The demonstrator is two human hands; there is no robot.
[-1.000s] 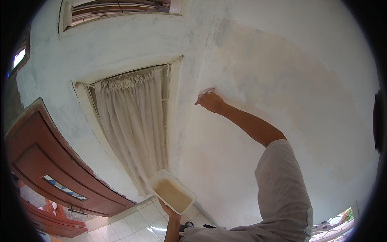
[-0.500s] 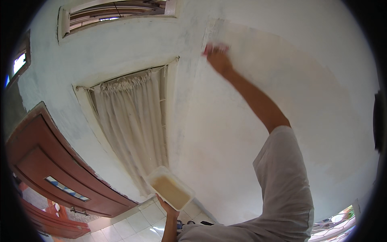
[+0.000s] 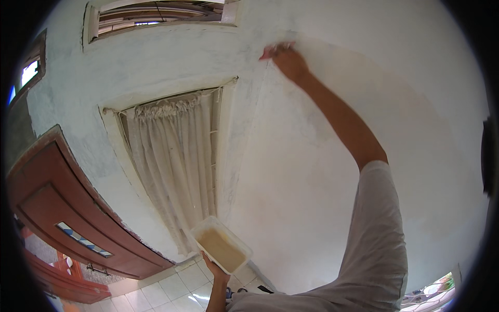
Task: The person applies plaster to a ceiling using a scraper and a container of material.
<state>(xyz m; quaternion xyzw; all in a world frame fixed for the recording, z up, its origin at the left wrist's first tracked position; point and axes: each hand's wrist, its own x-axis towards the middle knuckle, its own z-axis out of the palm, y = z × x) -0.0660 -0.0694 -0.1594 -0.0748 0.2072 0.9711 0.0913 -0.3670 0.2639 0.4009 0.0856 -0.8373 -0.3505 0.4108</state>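
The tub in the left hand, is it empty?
Not empty: beige contents show inside the uncovered tub; how deep, I cannot tell.

Soft light, bent edges, blurred right hand (image 3: pixel 290 63)

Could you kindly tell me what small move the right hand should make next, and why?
I would probably draw the red piece, too blurred to name, a short way down the wall: the right hand holds it high up with the arm stretched out, and patchy wall lies just below. The left hand holds the beige-filled tub well away from that path.
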